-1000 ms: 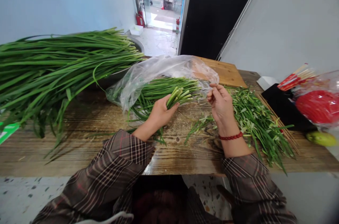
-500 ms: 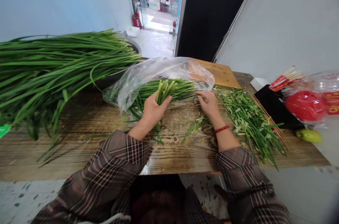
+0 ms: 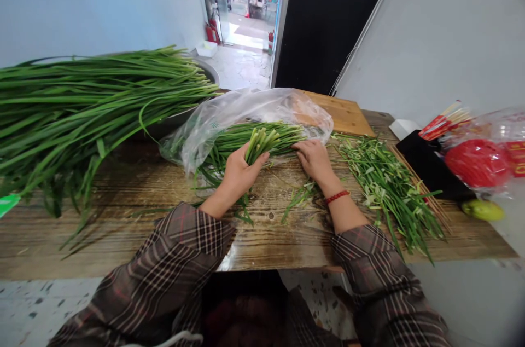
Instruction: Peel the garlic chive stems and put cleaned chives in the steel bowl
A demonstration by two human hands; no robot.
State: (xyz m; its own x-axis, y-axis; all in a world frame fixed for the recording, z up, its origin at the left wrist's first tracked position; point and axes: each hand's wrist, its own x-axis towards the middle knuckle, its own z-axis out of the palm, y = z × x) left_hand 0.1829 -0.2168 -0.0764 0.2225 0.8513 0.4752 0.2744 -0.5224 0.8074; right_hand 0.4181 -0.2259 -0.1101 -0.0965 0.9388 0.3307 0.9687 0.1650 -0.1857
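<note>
My left hand (image 3: pixel 241 173) is closed round a bunch of green stalks (image 3: pixel 262 142), their pale cut ends pointing up. My right hand (image 3: pixel 312 158) is at the right end of a pile of stalks (image 3: pixel 235 139) lying on an open clear plastic bag (image 3: pixel 205 128). Its fingers are bent against the stalk ends; whether they grip any is too small to tell. Loose leafy trimmings (image 3: pixel 383 188) are heaped right of my right hand, and a few scraps (image 3: pixel 299 199) lie just below it.
A large heap of long green leaves (image 3: pixel 94 100) rests on a metal basin (image 3: pixel 211 70) at the left. A wooden board (image 3: pixel 340 111) is behind the bag. On the right are a black box (image 3: pixel 435 166) and a red bundle in plastic (image 3: pixel 478 163).
My right hand has moved left and a little forward, onto the stalk ends. My left hand still holds its bunch, shifted slightly to the right.
</note>
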